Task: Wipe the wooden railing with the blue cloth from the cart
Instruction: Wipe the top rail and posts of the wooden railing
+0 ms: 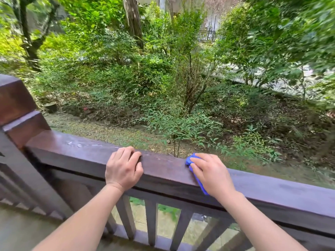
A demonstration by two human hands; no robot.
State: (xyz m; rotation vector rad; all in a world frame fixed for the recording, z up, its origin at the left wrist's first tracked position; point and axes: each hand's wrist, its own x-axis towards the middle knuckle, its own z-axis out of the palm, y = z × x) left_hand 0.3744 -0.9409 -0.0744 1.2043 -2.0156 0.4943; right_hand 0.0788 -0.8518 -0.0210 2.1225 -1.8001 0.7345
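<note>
Dark wooden railing (163, 165), bunched blue cloth (189, 160) under right hand (212, 173)

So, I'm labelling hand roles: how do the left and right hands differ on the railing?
The left hand is bare and grips the railing, fingers curled over its top; the right hand lies flatter, pressing the blue cloth onto the wood. The left hand sits nearer the post, the right hand farther along. Both rest on the railing.

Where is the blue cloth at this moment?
Head view, right of centre: the blue cloth lies on the wooden railing under the right hand.
</note>
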